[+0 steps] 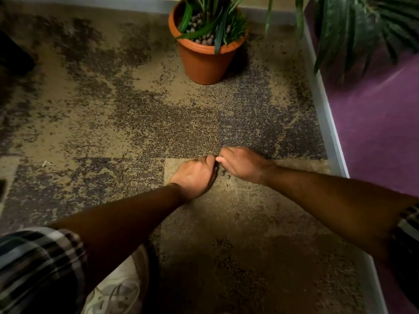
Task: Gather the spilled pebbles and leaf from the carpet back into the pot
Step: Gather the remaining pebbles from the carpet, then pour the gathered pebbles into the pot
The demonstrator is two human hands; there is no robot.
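A terracotta pot with green leaves and grey pebbles inside stands on the speckled carpet at the top centre. My left hand and my right hand rest on the carpet well in front of it. Their fingertips meet and their fingers curl in around a small heap of pebbles between them. One loose pebble lies nearer to me. The fingers' undersides are hidden. I cannot make out a spilled leaf.
A purple wall with a pale skirting board runs along the right. Fronds of a large plant hang over it. My white shoe is at the bottom left. A small white scrap lies at the left.
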